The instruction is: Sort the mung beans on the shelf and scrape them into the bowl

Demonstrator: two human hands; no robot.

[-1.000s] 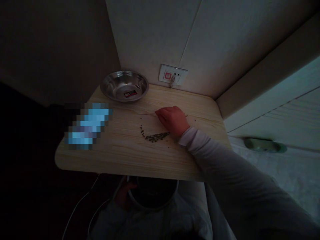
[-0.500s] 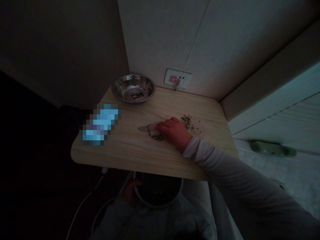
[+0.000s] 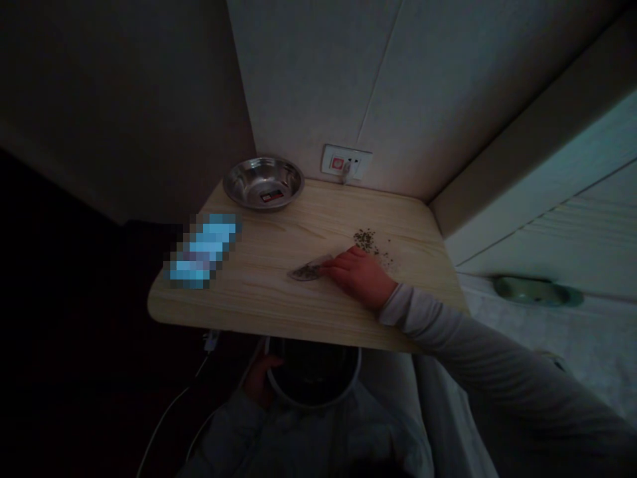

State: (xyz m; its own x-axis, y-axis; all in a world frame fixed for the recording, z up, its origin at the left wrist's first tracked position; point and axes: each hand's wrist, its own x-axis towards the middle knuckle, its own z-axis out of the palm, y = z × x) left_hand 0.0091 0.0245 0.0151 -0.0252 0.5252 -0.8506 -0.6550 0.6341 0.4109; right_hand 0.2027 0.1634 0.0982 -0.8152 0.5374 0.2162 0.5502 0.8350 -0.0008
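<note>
My right hand (image 3: 359, 275) rests low over the wooden tabletop, its fingers pinched on a thin, pale see-through sheet (image 3: 326, 260) with a pointed left end. Small dark bits (image 3: 306, 271) show at the sheet; whether they lie on it or under it I cannot tell. Beyond the fingers, a scatter of similar dark bits (image 3: 365, 239) lies on the wood. Below the table's front edge, my left hand (image 3: 259, 378) grips the left rim of a dark round container (image 3: 318, 400) with a pale rim. Its inside is too dark to make out.
On the small wooden table (image 3: 259, 292) a shiny steel bowl (image 3: 263, 182) stands at the back left. A blurred-out lit phone-like object (image 3: 204, 252) lies at the left. A wall socket (image 3: 347, 162) holds a plug. White cable (image 3: 172, 398) hangs at the left front. A green object (image 3: 537, 292) lies right.
My right hand has moved slightly right and toward me with the sheet. The dark bits that lay in front of the sheet now show at it. My left hand keeps its hold.
</note>
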